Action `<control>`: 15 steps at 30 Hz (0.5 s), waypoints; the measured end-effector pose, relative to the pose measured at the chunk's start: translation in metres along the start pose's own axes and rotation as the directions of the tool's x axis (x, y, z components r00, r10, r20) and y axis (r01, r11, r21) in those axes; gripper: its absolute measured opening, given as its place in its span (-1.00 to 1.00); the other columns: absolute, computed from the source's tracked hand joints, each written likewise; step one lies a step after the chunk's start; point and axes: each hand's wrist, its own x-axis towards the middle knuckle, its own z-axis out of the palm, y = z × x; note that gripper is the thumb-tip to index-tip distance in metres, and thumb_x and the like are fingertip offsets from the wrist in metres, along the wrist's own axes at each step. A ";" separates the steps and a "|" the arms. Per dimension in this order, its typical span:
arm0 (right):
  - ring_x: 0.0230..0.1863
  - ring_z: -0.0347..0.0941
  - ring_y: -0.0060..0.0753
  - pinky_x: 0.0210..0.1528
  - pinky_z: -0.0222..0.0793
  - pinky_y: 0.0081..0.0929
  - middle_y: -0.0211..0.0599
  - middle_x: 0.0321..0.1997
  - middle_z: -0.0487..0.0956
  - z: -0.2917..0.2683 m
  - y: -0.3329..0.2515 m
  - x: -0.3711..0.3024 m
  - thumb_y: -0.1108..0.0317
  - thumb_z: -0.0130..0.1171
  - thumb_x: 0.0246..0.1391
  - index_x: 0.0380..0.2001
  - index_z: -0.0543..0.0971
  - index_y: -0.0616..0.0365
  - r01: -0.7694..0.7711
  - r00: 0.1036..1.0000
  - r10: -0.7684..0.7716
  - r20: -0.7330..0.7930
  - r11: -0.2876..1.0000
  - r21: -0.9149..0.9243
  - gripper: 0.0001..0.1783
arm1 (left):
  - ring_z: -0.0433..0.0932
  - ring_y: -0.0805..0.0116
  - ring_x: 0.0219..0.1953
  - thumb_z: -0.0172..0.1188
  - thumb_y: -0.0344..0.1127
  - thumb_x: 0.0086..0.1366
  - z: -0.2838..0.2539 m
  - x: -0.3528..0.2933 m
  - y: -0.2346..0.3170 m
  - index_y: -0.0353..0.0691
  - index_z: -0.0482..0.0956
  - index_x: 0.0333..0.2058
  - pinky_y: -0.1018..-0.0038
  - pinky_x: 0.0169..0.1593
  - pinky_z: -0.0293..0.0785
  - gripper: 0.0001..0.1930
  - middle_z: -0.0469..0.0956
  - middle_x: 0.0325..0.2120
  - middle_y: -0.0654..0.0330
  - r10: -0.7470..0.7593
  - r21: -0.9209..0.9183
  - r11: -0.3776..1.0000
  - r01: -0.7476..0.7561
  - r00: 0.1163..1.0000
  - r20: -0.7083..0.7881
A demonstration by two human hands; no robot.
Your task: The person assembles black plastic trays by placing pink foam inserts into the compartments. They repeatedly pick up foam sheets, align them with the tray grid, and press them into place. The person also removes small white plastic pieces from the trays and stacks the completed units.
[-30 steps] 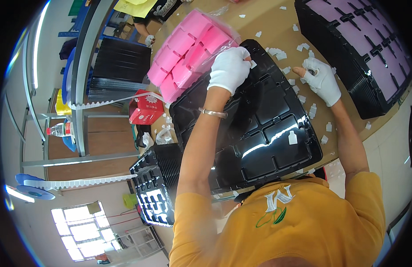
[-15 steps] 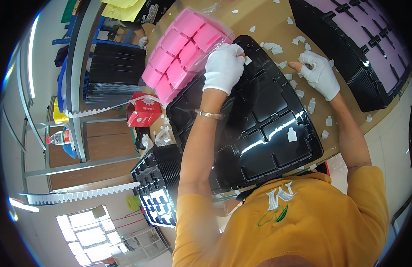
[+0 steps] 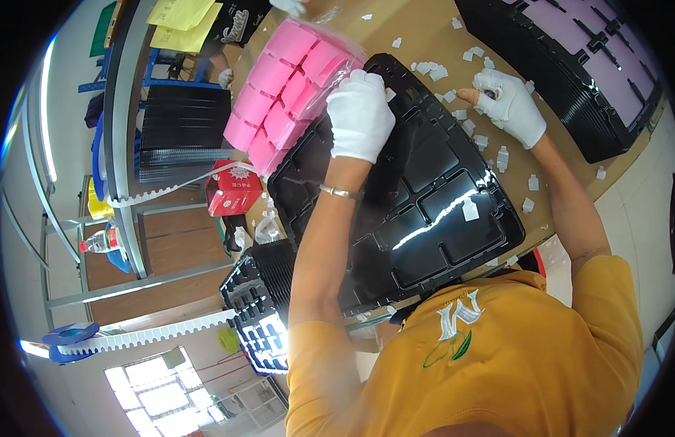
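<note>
My left hand [image 3: 359, 116], in a white glove, rests on the far left part of a large black plastic tray [image 3: 454, 171]. Its fingers are curled down and their tips are hidden. A small white label [image 3: 390, 95] lies right beside them. Another white label [image 3: 471, 210] sits on the tray's near right part. Off the tray's right side, my gloved right hand [image 3: 512, 108] hovers over scattered white labels [image 3: 481, 142]. Its bare thumb sticks out, apart from the loosely bent fingers, and nothing shows between them.
Pink moulded blocks [image 3: 279, 80] in clear film stand left of the tray. Stacked black trays are at the right [image 3: 570, 95] and lower left [image 3: 261, 280]. A red box [image 3: 234, 188] and a white notched strip [image 3: 162, 336] are at left. Other people's gloved hands [image 3: 225, 78] show at the top.
The view has shifted slightly. My left hand has come a little nearer on the tray, closer to the small label. Another person's gloved hand has appeared at the top edge.
</note>
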 end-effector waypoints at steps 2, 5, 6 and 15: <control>-0.57 0.06 -0.28 -0.48 0.09 -0.33 -0.24 -0.67 0.18 0.000 -0.003 0.000 0.10 0.26 0.06 -0.66 0.29 0.27 0.021 1.000 -0.021 -0.014 1.000 -0.015 -0.48 | 0.55 0.12 -0.40 0.17 -0.31 0.14 -0.003 -0.004 0.003 -0.17 0.53 -0.40 0.22 -0.36 0.45 -0.91 0.51 -0.45 0.12 0.012 0.012 1.000 -0.011 1.000 -0.028; -0.57 0.08 -0.22 -0.48 0.10 -0.30 -0.21 -0.66 0.21 -0.002 -0.004 0.000 0.08 0.25 0.06 -0.65 0.30 0.26 0.019 1.000 -0.019 -0.015 0.999 -0.042 -0.48 | 0.55 0.12 -0.40 0.17 -0.31 0.15 -0.005 -0.008 0.003 -0.17 0.53 -0.41 0.23 -0.35 0.46 -0.91 0.50 -0.46 0.13 0.008 0.019 1.000 -0.007 0.999 -0.047; -0.57 0.09 -0.21 -0.48 0.10 -0.29 -0.19 -0.66 0.21 -0.003 -0.004 -0.001 0.07 0.25 0.06 -0.65 0.31 0.26 0.012 1.000 -0.013 -0.013 0.999 -0.051 -0.48 | 0.55 0.11 -0.40 0.16 -0.31 0.15 -0.004 -0.008 0.002 -0.17 0.53 -0.41 0.22 -0.34 0.46 -0.91 0.50 -0.46 0.12 -0.015 -0.002 1.000 0.015 0.999 -0.044; -0.56 0.17 -0.14 -0.46 0.16 -0.29 -0.14 -0.64 0.27 -0.003 -0.006 -0.002 0.06 0.24 0.06 -0.64 0.34 0.26 0.005 1.000 -0.005 -0.005 0.997 -0.078 -0.50 | 0.56 -0.05 -0.27 0.09 -0.29 0.18 0.000 0.008 -0.008 -0.24 0.58 -0.38 0.14 -0.16 0.46 -0.83 0.57 -0.35 -0.04 -0.138 -0.290 0.940 0.180 0.977 0.160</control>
